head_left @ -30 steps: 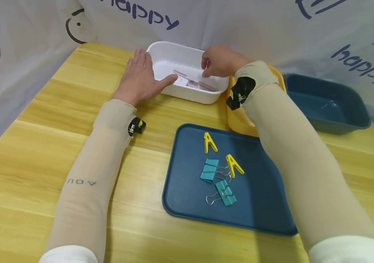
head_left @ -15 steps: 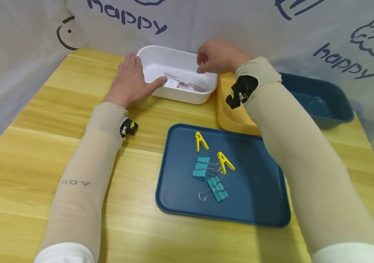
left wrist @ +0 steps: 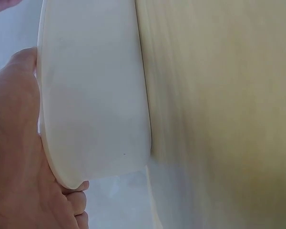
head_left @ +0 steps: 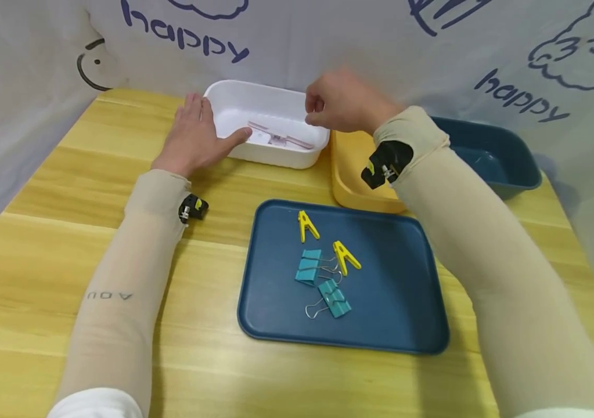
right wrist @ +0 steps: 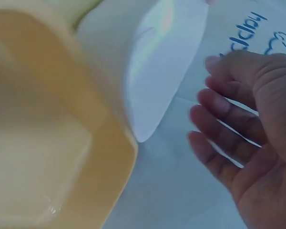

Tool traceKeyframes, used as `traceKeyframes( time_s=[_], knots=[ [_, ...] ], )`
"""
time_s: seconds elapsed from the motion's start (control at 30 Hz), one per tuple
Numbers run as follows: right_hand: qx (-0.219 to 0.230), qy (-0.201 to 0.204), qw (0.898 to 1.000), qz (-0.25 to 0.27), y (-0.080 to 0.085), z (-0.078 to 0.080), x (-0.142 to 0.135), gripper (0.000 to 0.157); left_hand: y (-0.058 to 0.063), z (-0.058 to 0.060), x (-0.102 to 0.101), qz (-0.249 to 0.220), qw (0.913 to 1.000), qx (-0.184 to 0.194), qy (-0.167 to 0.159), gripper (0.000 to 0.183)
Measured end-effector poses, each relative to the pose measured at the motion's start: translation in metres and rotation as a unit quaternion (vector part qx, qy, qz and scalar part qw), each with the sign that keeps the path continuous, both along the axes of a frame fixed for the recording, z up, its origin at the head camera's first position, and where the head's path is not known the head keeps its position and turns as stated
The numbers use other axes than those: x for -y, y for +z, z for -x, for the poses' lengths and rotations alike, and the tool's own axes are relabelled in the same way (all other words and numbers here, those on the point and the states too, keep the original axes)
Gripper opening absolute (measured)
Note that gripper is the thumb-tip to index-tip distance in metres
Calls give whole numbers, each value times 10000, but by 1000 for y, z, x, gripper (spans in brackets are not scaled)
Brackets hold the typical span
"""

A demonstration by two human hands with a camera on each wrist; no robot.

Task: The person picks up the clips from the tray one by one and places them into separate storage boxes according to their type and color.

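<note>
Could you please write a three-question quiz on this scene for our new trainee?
1. True or false: the left hand touches the white bin.
2. In the head view, where does the yellow bin stand relative to the white one?
A) To its left
B) To its right
C) Inside it
3. How many teal binder clips lie on the dark blue tray?

Key: 1. True. 2. B. 3. Two.

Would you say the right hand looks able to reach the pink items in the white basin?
Probably yes: the right hand, seemingly empty, is near the white basin, whose open top leaves the pink items exposed.
</note>
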State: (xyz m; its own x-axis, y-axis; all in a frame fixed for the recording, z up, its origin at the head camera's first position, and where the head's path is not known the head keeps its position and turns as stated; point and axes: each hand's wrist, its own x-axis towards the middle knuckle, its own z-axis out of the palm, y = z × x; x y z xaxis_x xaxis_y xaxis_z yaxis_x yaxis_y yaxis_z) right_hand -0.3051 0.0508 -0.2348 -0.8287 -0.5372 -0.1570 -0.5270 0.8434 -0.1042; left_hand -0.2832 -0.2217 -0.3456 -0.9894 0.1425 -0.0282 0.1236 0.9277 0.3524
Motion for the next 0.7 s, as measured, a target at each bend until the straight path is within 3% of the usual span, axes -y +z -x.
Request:
traceKeyframes(
  time_s=[0.2,0.7],
  knots=[
    [-354,270,9986,276,-5,-11,-8,25,-2,0,3,-61,9999,-78,43,123],
    [-717,416,9928,859,-12,-34,-36,28,1,0,-2,2,9999,125,28,122]
  ],
)
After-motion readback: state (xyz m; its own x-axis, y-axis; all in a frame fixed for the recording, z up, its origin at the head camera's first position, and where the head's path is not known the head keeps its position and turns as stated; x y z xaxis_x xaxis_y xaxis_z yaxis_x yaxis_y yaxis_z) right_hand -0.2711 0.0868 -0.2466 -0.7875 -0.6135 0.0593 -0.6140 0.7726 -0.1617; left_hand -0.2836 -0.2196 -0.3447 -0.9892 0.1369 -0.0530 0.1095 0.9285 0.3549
